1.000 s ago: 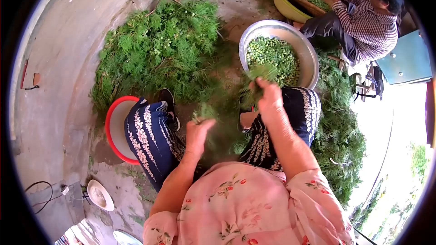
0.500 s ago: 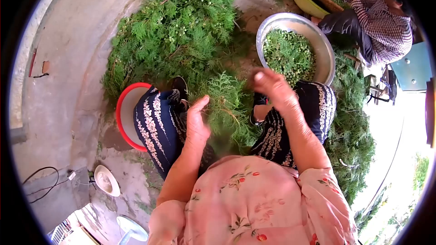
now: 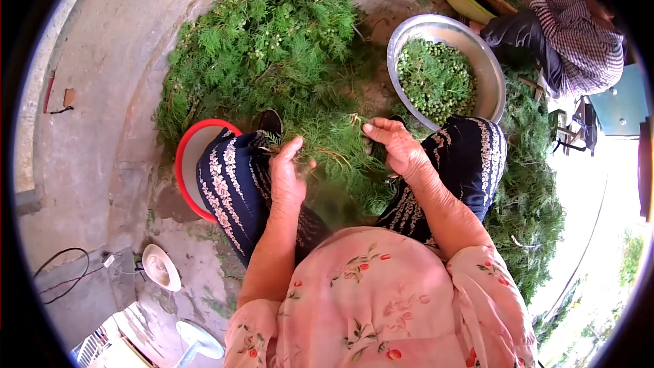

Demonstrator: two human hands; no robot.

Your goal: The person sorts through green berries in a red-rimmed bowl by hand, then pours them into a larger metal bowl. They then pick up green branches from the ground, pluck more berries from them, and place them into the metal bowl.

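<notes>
Between my knees I hold a feathery green conifer sprig (image 3: 330, 150). My left hand (image 3: 288, 176) is closed around its left end, with a bit of stalk and leaf sticking out past the fingers. My right hand (image 3: 400, 150) pinches the sprig's right side between thumb and forefinger; the other fingers are curled, and I cannot make out what is under them. Ahead on the floor lies a large heap of conifer branches (image 3: 259, 54) bearing small green cones. To the right stands a metal basin (image 3: 492, 71) partly filled with small green cones and leafy bits (image 3: 436, 78).
A red-rimmed container (image 3: 182, 170) stands beside my left knee. More conifer branches (image 3: 528, 211) lie along the right. At the upper right another person (image 3: 579, 41) sits by a yellow-green basin (image 3: 463, 0). A whitish dish (image 3: 161, 268) is at the lower left.
My right hand has come down and left from near the basin and now pinches the sprig. My left hand has moved slightly left and closed on it.
</notes>
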